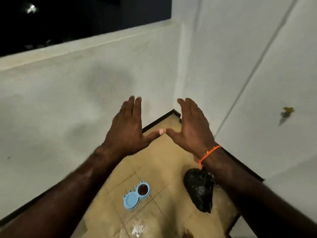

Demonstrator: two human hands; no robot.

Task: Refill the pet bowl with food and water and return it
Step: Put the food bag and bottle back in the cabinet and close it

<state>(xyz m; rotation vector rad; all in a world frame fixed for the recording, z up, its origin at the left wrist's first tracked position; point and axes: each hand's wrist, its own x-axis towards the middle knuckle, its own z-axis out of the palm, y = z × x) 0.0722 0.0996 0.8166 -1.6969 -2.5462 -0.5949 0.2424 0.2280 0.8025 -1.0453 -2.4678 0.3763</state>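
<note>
A light blue double pet bowl lies on the tan tiled floor far below my hands. Its right well holds brown food; whether its pale left well holds water I cannot tell. My left hand and my right hand are raised side by side in front of me, well above the bowl. Their fingers are straight and the two thumb tips touch. Neither hand holds anything. An orange thread is tied round my right wrist.
A tied black plastic bag lies on the floor to the right of the bowl. White walls close the corner on the left, far side and right. A wet glare patch shows on the tiles near the bottom.
</note>
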